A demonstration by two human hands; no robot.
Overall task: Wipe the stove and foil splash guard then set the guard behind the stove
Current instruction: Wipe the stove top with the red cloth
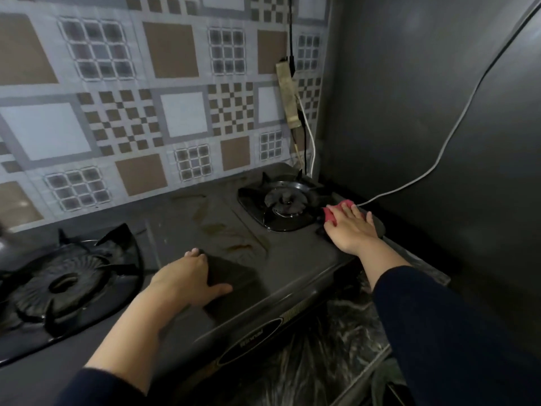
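Note:
A dark two-burner gas stove point(222, 230) fills the middle, its top streaked with brown stains between the burners. My right hand point(351, 230) lies flat on a red cloth point(336, 210), pressing it on the stove's right edge beside the right burner point(285, 202). My left hand point(187, 278) rests palm down on the stove's front middle, fingers apart, holding nothing. The left burner point(63, 284) is at the lower left. A tile-patterned shiny panel point(131, 118) stands upright behind the stove; I cannot tell if it is the foil guard or the wall.
A dark wall point(424, 98) rises close to the stove's right side, with a white cable point(439, 159) running down across it to the stove's back corner. A taped strip with cables point(288, 95) hangs in that corner. Dark marbled counter point(336, 347) shows in front.

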